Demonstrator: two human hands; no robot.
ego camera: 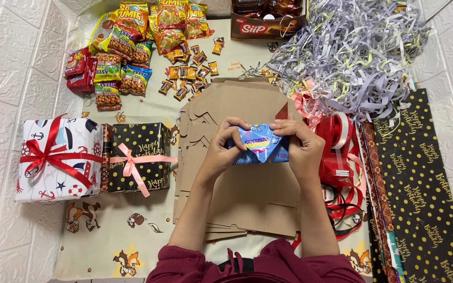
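A: Surface?
B: Cream cartoon-print cloth [106,236], white brick-pattern walls around.

A: Packages?
B: White nautical box [58,157] with red bow far left; black dotted box [142,154] beside it; snack packets [127,47] top left.

A: Hands?
B: Left hand [218,152] and right hand [302,149] pinch a blue wrapped box [260,144] above brown cardboard sheets [247,199].

Blue wrapped box [260,145] partly hidden by both hands; black wrapping paper [423,199] cut off at bottom edge; small candies [187,73] too small.
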